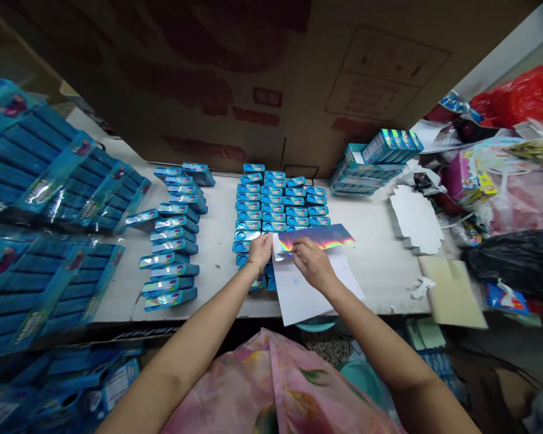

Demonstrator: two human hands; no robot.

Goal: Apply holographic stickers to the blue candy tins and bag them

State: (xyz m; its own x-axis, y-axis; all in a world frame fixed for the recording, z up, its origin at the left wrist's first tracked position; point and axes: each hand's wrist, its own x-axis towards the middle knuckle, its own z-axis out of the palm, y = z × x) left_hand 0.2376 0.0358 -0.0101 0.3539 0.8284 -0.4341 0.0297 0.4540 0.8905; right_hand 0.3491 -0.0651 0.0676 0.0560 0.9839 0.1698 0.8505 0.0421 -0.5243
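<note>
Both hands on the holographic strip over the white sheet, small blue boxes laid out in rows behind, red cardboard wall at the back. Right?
Not quite: the head view shows the cardboard wall is brown, not red. The rest holds: both hands on the holographic strip over the white sheet, blue boxes behind.

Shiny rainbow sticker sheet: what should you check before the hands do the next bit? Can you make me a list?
1. Both hands on the holographic sheet: ok; left hand pinches its left end, right hand grips the lower edge.
2. Sticker corner lifted: cannot tell, fingers hide it.
3. White backing sheet lies flat: not ok, it overhangs the table edge.
4. Blue boxes in neat rows within reach: ok.
5. Side column of boxes out of the way: ok.
</note>
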